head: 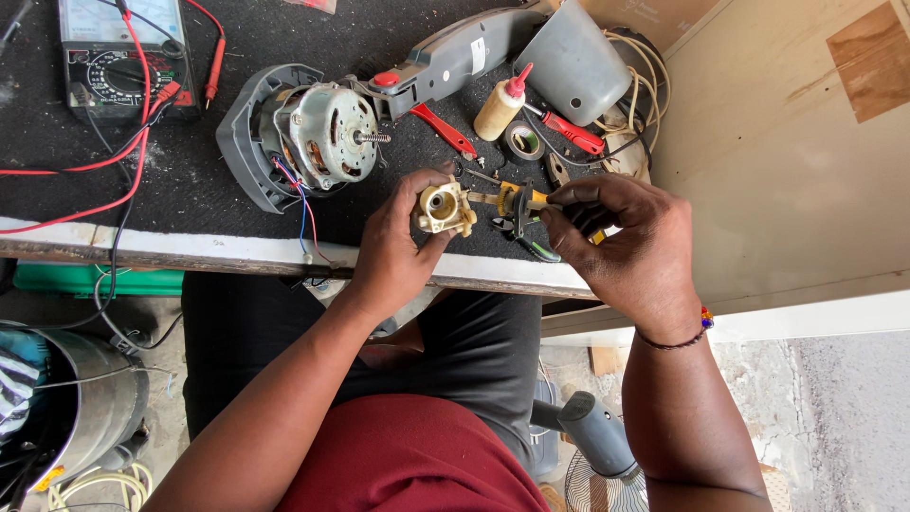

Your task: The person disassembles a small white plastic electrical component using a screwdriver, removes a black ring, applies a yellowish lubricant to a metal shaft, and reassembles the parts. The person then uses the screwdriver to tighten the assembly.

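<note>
Tool [517, 199] tip behind cream part [445, 208] — right hand [621, 242] over handle.

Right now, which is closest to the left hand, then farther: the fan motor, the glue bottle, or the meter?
From the left hand, in the head view:
1. Fan motor, just above it on the bench.
2. Glue bottle, up and to the right.
3. Meter, far top-left corner.

i sit at a workbench [237, 251] topped with black matting, its pale front edge worn — daylight falls evenly. at three o'clock a plywood panel [787, 161] stands; at five o'clock grey concrete floor [844, 417]; at eight o'clock a metal bucket [104, 398].
</note>
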